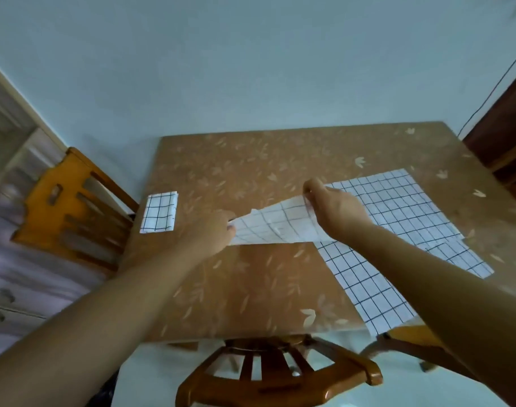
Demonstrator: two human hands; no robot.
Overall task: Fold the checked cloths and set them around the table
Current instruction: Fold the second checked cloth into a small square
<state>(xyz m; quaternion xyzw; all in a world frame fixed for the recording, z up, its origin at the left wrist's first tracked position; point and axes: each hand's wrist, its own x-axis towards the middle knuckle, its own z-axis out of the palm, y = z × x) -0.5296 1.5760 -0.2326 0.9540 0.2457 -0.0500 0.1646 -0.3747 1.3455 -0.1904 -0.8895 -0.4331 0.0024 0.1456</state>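
White cotton with a thin black grid is stretched between both hands at the middle of the frame. The left hand [217, 233] pinches one end of the lifted checked cloth [275, 227] and the right hand [333, 207] pinches the other, holding it taut above the brown leaf-patterned table [236, 289]; I judge this squares it for a fold. A small folded checked rectangle [159, 212] lies at the table's left edge beside the orange wooden chair [69, 201], which I read as a place set. Overlapping flat checked cloths [397, 207] wait at right, one overhanging the near edge
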